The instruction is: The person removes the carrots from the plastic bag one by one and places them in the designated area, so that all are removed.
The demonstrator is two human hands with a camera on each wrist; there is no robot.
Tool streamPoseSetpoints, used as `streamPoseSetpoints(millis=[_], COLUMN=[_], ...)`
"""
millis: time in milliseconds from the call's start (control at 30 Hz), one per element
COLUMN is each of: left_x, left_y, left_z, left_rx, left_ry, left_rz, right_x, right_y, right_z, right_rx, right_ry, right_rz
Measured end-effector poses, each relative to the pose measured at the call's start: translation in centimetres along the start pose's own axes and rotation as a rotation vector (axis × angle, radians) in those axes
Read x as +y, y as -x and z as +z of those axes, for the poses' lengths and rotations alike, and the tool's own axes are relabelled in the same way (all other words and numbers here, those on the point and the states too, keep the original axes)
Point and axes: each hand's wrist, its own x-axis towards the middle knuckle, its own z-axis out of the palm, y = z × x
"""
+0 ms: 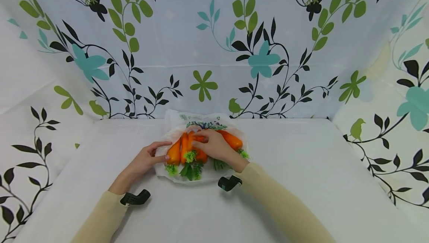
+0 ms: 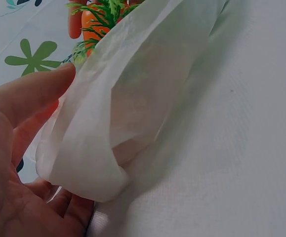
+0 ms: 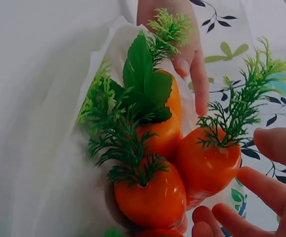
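Observation:
Several orange carrots (image 1: 173, 153) with green leafy tops lie close together on a white plastic bag (image 1: 197, 179) with a printed design. My left hand (image 1: 142, 160) is at the bag's left side, thumb and fingers spread near the leftmost carrot. In the left wrist view, the bag's folded edge (image 2: 91, 163) lies between its thumb and lower fingers. Over the middle carrots reaches my right hand (image 1: 217, 146), its fingertips at their far ends. The right wrist view has its loosely bent fingers (image 3: 266, 190) beside a carrot (image 3: 207, 163). Another carrot (image 1: 231, 139) lies right of that hand.
A white cloth covers the table (image 1: 288, 150) under the bag. Behind it hangs a curtain (image 1: 221, 86) printed with leaves, birds and flowers, which continues along both sides. A dark wrist camera (image 1: 135, 197) sits on the left wrist, another camera (image 1: 229, 183) on the right.

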Motion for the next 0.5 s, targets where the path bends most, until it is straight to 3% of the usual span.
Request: streamPoseSetpoints(millis=[233,500], left_x=[0.24,0.04], left_y=[-0.12,-0.30], left_z=[0.22,0.45], left_rx=[-0.005,-0.002], left_ry=[-0.014,-0.014], left_rz=[0.046,0.060], right_x=[-0.47,-0.35], right_y=[-0.16,-0.14], right_z=[0.47,0.62], right_rx=[-0.034,-0.077], right_ry=[0.109,0.083], right_rz=[-0.021,0.011])
